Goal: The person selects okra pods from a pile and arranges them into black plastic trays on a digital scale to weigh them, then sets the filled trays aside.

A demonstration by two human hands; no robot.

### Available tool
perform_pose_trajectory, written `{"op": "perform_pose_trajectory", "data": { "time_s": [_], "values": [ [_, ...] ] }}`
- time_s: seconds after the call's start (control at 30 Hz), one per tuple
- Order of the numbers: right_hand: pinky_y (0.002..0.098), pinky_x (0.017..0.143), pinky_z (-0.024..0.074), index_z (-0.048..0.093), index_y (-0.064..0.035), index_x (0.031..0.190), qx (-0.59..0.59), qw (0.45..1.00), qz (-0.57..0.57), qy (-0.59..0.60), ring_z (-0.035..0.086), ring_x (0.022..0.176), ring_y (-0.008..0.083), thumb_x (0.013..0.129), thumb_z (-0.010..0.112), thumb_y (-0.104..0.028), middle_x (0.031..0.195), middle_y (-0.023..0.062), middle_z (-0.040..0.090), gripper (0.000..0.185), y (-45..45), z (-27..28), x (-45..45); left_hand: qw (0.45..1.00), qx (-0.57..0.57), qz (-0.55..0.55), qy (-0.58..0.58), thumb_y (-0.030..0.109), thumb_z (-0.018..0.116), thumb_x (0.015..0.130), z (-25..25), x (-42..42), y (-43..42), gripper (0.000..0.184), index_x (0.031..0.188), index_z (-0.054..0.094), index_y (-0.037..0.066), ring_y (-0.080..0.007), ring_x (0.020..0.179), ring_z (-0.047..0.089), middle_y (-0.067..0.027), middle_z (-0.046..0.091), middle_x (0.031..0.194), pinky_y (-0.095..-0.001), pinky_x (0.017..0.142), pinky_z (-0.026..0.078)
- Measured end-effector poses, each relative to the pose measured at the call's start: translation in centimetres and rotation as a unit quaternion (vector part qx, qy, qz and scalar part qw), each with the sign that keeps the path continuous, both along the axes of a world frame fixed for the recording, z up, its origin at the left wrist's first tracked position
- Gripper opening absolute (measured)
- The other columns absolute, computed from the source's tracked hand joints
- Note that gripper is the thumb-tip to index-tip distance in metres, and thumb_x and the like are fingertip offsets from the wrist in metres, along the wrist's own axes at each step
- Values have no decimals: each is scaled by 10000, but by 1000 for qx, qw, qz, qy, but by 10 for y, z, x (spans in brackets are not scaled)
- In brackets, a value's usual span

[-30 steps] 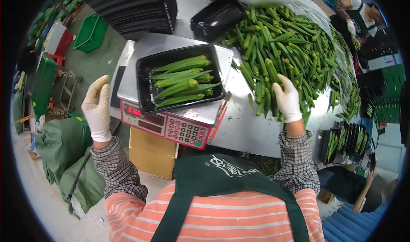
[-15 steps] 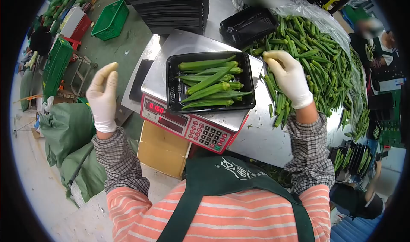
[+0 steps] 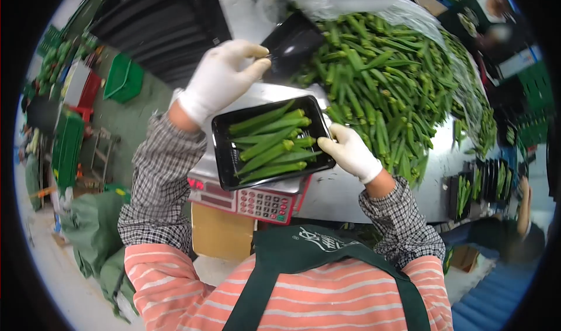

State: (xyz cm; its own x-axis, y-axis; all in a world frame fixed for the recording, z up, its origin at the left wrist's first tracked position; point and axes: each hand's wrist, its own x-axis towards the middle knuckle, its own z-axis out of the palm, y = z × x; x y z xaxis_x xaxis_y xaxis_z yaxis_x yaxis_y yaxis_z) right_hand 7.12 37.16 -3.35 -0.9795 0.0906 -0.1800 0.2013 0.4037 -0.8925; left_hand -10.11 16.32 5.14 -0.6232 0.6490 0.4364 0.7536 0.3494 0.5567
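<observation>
my right hand (image 3: pixel 350 151) pinches the okra tray (image 3: pixel 224 154), likely light, by its rim. left hand (image 3: pixel 219 76): fingers narrow at another tray (image 3: pixel 295 45), grip unclear.

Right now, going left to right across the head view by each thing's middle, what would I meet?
Green crate on the floor, left hand, black tray holding okra, right hand, cluster of okra-filled trays.
</observation>
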Motion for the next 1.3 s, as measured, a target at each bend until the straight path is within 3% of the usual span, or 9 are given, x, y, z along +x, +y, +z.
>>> {"op": "perform_pose_trajectory", "data": {
  "time_s": [0.1,0.2,0.3,0.57,0.8,0.87,1.03,1.13,1.3],
  "values": [
    [284,601,426,587,1,836,-129,983,-125,-44,487,656,97,818,581,-203,722,32,553,205,50,-4,60,984,-176,-2,-41,294,625,814,-43,-37,64,417,1080,609,-26,-312,981,606,-211,618,1065,-358,876,464],
    [269,568,393,564,-3,797,-51,959,-277,-39,448,631,86,809,594,-199,691,11,511,198,108,-15,139,966,-256,11,-16,321,650,787,-90,-67,114,543,1170,552,-52,-331,1047,575,-240,589,1126,-365,913,446],
    [250,544,380,539,-7,764,-55,889,-454,31,442,626,85,805,595,-169,695,12,500,176,163,-27,227,958,-272,91,25,253,600,786,-151,-117,132,357,1043,622,6,-379,980,579,-229,620,1014,-412,875,455],
    [329,539,566,495,-2,792,-55,680,-722,113,587,658,180,857,538,-102,796,83,541,126,299,-39,378,972,-95,61,208,53,536,867,-25,-10,73,178,1022,573,-25,-356,879,575,-188,598,943,-380,770,456],
    [332,541,517,521,-16,949,-29,636,-767,-79,624,714,254,842,588,-235,905,125,577,253,364,-89,420,947,-246,102,180,-23,592,780,-47,91,-25,181,957,554,-25,-335,863,548,-166,564,902,-392,779,437],
    [337,544,504,530,21,981,9,666,-737,-116,614,738,232,844,578,-255,897,125,569,311,366,-84,428,936,-337,96,23,-5,646,710,-50,103,-32,302,1000,562,-5,-330,939,527,-155,564,949,-399,841,420],
    [409,760,481,550,-42,1038,-257,574,-769,114,581,896,269,907,453,-464,1011,114,591,453,372,-103,455,961,-234,129,73,25,689,722,-36,134,-10,476,1169,528,5,-315,1114,499,-157,536,1170,-387,965,383],
    [472,848,475,534,-9,1114,-283,607,-740,-58,555,1061,329,915,452,-360,1130,151,582,411,380,-122,461,968,-185,140,95,39,653,788,-30,137,11,355,1128,555,8,-304,1076,524,-148,552,1155,-376,937,402],
    [499,826,485,536,-31,1123,-310,664,-681,4,590,962,339,902,460,-217,1114,135,584,299,370,-109,438,971,-187,93,115,42,649,793,-34,142,47,307,1086,568,5,-301,1056,532,-149,564,1136,-373,912,414]
  ]
}}
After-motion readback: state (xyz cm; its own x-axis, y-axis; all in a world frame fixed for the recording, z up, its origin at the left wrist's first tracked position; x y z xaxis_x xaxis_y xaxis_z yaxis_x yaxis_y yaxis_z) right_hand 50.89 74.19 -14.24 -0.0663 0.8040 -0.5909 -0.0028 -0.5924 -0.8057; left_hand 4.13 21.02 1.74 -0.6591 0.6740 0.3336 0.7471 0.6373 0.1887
